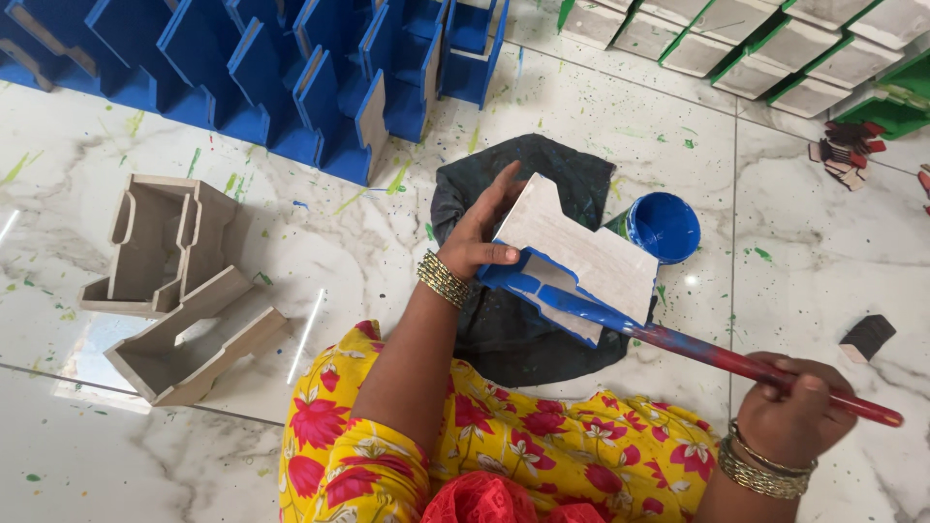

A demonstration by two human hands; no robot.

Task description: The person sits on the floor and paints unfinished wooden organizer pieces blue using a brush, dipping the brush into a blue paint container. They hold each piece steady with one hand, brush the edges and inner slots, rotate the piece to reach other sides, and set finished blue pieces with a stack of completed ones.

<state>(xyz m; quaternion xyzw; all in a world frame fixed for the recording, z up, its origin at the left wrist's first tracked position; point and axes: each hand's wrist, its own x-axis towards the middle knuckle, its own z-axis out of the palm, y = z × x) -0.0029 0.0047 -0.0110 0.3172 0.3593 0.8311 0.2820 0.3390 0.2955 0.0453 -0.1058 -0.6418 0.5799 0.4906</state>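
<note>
A: Start at nine o'clock. What lies there?

B: Two unpainted wooden stands (170, 281), bare grey-brown, one leaning on the other on the marble floor (320, 232). At eleven to twelve o'clock a row of blue painted stands (281, 77) is set close together on their edges.

A: And the left hand?

B: The left hand (480, 237) sits near the centre, gold bangles at the wrist. Its grip is clamped on the stepped wooden piece (581, 257), thumb over the near edge, fingers up along the far side. That piece is held tilted above a dark cloth (513, 329) spread on the floor, just ahead of the yellow flowered dress (542, 455). Its broad face is bare pale wood; the lower edge and inner parts are wet blue.

A: What touches it?

B: The paintbrush (678, 344). Its blue-coated front end lies against the piece's lower edge, and the red handle runs out toward four o'clock.

A: Who holds that?

B: The right hand (794, 412), at four o'clock, grip closed around the handle's rear part, bangles at that wrist too.

A: Anything beyond?

B: A round tin of blue paint (664, 226) stands at two o'clock, just beside the cloth. Past it, at one o'clock, a row of white-and-green painted pieces (765, 48); a small dark block (867, 336) lies at three o'clock.
</note>
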